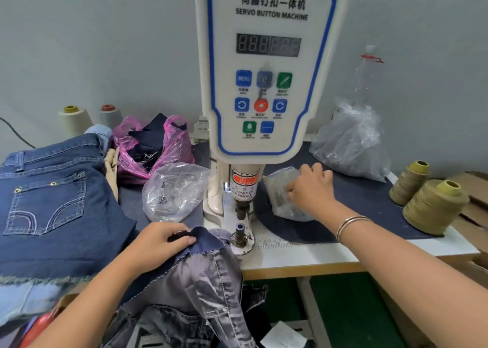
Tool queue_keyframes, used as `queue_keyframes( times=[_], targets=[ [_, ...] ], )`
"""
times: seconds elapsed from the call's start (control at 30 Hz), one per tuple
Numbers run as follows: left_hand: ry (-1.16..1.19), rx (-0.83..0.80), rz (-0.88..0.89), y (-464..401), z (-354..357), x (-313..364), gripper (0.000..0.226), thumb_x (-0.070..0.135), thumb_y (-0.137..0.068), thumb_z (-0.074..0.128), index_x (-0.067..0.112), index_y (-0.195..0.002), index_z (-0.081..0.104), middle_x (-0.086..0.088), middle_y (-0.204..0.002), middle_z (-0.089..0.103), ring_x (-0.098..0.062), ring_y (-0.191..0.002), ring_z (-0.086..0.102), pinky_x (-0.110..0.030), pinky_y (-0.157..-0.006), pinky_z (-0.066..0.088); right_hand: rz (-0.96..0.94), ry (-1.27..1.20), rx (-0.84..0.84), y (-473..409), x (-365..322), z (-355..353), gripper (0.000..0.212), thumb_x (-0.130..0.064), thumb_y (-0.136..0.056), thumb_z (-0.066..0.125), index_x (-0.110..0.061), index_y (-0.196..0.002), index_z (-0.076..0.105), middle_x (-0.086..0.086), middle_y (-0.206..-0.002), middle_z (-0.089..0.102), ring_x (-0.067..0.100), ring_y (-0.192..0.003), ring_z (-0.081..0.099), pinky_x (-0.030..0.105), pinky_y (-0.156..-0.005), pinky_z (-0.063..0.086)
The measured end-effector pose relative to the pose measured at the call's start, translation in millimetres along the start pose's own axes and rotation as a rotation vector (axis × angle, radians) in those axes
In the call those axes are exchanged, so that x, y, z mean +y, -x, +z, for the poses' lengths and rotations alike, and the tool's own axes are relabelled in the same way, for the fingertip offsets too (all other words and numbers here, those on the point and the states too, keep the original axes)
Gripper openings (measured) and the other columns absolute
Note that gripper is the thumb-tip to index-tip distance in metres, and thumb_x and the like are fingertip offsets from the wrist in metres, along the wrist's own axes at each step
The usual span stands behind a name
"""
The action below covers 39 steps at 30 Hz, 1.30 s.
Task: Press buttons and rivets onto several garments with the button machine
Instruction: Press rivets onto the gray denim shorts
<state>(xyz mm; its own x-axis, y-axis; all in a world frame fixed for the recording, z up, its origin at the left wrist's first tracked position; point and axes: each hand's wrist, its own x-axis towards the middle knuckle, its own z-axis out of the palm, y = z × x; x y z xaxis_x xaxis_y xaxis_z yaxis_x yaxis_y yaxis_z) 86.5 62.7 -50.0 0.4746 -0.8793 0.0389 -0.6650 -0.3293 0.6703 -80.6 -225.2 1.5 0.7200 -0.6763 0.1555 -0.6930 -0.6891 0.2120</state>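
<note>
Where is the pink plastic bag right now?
In the head view the pink plastic bag lies left of the button machine, behind the clear bag and right of the folded jeans, with dark fabric scraps inside.

The button machine (266,65) has a smooth, slightly glossy white plastic casing with blue trim, and its lower die (239,232) and punch (241,210) are dull metal. The jeans (56,202) are matt dark blue denim with pale stitching, shiny metal rivets and a frayed hem. The grey garment (195,276) under the left hand (158,242) is faded, washed denim with a raw blue edge. The clear bags (351,141) are crinkled, glossy thin plastic; the pink bag (132,147) is too. The thread cones (433,205) are matt olive yarn. A dark matt cloth (356,199) covers the smooth white surface (303,255). The right wrist wears thin metal bangles (351,223).
</note>
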Motion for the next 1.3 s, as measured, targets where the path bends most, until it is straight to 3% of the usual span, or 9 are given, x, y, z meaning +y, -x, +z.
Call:
queue_keyframes(
  times=[0.1, 0.4, 0.67, 0.87, 1.07, 1.3],
  targets=[
    [0.024, -0.009, -0.022, -2.5, -0.2, -1.1, 0.020, 0.031, -0.090, 0.066, 0.017, -0.077, 0.071, 0.003, -0.076, 0.070, -0.017, -0.078, 0.066, -0.042, -0.080, 0.049, -0.019, 0.076, 0.026, -3.8, -6.1, 7.7, 0.026, -0.032, -0.092, 0.044, -0.021, -0.107, 0.062, -0.001, -0.106, 0.046, 0.022, -0.102, 0.037, 0.033, -0.077, 0.023],
    [0.028, 0.016, -0.031, -4.1, 1.5, 1.1, 0.019, 0.025, -0.089, 0.068, 0.020, -0.071, 0.071, 0.006, -0.069, 0.069, -0.015, -0.072, 0.065, -0.041, -0.075, 0.049, -0.060, 0.164, 0.041, -8.5, -12.5, 14.7, 0.015, -0.021, -0.088, 0.054, -0.024, -0.100, 0.064, -0.001, -0.105, 0.047, 0.020, -0.099, 0.040, 0.033, -0.076, 0.021],
    [0.053, 0.027, -0.028, -4.2, 0.3, -1.3, 0.019, 0.023, -0.089, 0.069, 0.019, -0.070, 0.070, 0.002, -0.068, 0.069, -0.019, -0.071, 0.065, -0.042, -0.073, 0.049, -0.099, 0.199, 0.030, -8.8, -9.4, 15.4, 0.019, -0.023, -0.091, 0.050, -0.025, -0.103, 0.064, 0.000, -0.110, 0.049, 0.021, -0.103, 0.042, 0.036, -0.089, 0.028],
    [0.061, 0.036, -0.022, -4.2, 2.4, -1.3, 0.019, 0.023, -0.088, 0.069, 0.023, -0.069, 0.071, 0.005, -0.068, 0.070, -0.016, -0.070, 0.066, -0.042, -0.073, 0.050, -0.141, 0.148, -0.030, -9.3, -6.7, 13.2, 0.019, -0.021, -0.092, 0.045, -0.022, -0.100, 0.062, 0.001, -0.106, 0.048, 0.021, -0.099, 0.043, 0.035, -0.082, 0.026],
    [0.042, 0.041, -0.022, -4.7, 2.0, 0.1, 0.019, 0.024, -0.088, 0.069, 0.028, -0.070, 0.071, 0.011, -0.070, 0.070, -0.010, -0.071, 0.065, -0.040, -0.074, 0.050, -0.249, 0.293, -0.040, -8.3, -5.8, 1.5, 0.023, -0.022, -0.095, 0.046, -0.020, -0.113, 0.061, 0.002, -0.114, 0.054, 0.022, -0.104, 0.052, 0.031, -0.080, 0.027],
    [0.031, 0.040, -0.027, -4.1, 1.5, 0.5, 0.022, 0.025, -0.088, 0.069, 0.029, -0.067, 0.069, 0.010, -0.068, 0.069, -0.011, -0.070, 0.065, -0.041, -0.074, 0.050, -0.210, 0.106, -0.012, -3.0, 6.6, -3.3, 0.024, -0.026, -0.094, 0.046, -0.021, -0.105, 0.066, 0.001, -0.108, 0.054, 0.022, -0.099, 0.051, 0.031, -0.079, 0.029]
  ],
)
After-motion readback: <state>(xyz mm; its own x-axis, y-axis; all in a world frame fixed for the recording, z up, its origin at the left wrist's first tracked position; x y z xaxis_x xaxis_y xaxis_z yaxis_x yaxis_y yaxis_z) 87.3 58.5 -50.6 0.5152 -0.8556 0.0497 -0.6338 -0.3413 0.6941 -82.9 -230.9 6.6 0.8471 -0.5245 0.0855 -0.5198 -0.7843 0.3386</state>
